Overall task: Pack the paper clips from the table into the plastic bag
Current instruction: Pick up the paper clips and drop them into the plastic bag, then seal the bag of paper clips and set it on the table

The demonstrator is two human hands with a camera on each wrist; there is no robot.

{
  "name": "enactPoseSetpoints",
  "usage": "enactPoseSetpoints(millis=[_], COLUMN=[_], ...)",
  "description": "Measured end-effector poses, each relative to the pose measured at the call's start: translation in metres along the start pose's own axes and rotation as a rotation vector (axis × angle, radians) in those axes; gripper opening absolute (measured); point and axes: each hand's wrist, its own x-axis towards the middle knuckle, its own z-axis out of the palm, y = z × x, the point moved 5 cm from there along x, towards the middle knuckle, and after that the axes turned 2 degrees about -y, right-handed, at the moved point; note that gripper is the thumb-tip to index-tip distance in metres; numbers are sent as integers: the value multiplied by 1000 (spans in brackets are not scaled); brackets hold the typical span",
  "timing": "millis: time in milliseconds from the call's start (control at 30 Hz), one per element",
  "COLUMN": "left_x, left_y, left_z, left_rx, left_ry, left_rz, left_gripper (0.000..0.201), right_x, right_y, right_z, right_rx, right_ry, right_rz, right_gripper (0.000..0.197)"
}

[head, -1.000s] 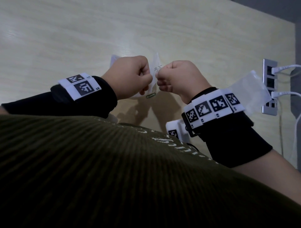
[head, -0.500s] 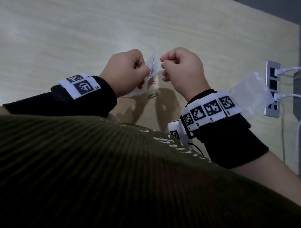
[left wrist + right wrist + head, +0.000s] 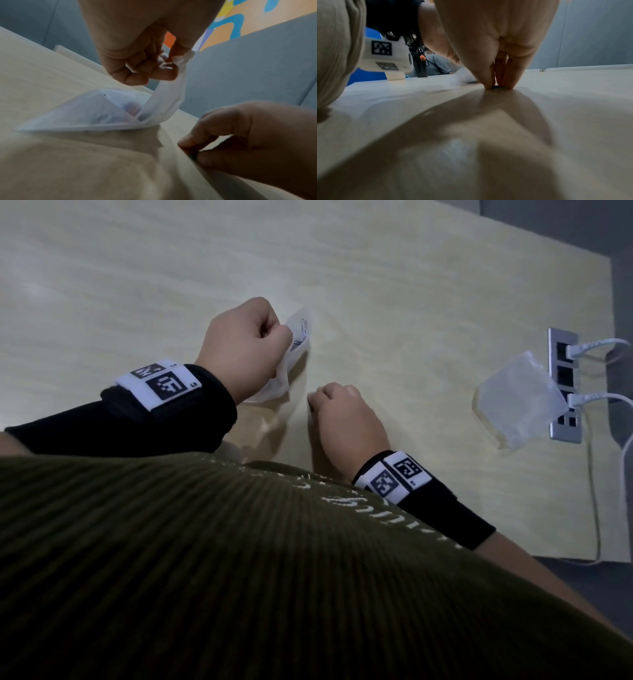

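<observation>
The left hand (image 3: 245,347) is raised a little above the pale wooden counter (image 3: 394,285), its grip clenched on the upper edge of a small translucent plastic bag (image 3: 294,350). In the left wrist view the fingers (image 3: 164,71) pinch that edge against the thumb, and the bag (image 3: 106,113) hangs down from the grip so that its lower part lies flat on the counter (image 3: 51,162). Faint coloured shapes show through the plastic below the grip; they are too blurred to name.

The right hand (image 3: 342,419) sits lower and nearer the body than the left grip, knuckles up, fingertips down on the counter. In the right wrist view the thumb and two fingers (image 3: 510,75) close together around a small dark green paper clip (image 3: 499,87) that lies on the counter (image 3: 573,108) directly under the grip. The left wrist view shows the same pinch, with a speck of green (image 3: 193,157) between thumb and fingertip. The clip is touching the counter, just beside the bag's lower corner and apart from it.

Both wrists wear black sleeves with white marker bands. Well out to the right of the right grip lies a second, crumpled clear bag (image 3: 513,398), next to a metal socket strip (image 3: 565,385) with white cables (image 3: 596,347) plugged in. A dark green ribbed jumper (image 3: 239,559) fills the lower part of the head view.
</observation>
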Motion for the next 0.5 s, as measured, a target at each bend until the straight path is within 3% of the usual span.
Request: enactPoseSetpoints(millis=[167,333,500], left_x=[-13,-24,-30], left_y=[1,-4,-6], left_z=[0,7,23], left_rx=[38,56,200], left_ry=[-26,-83,-190], left_rz=[39,59,125], left_gripper=[18,15,15], right_x=[-20,-32,-56], right_y=[-6,5,21], right_z=[-1,6,15], right_rx=[-55,14,72], right_ry=[75,85,173], right_rz=[2,109,207], right_gripper=[14,22,16])
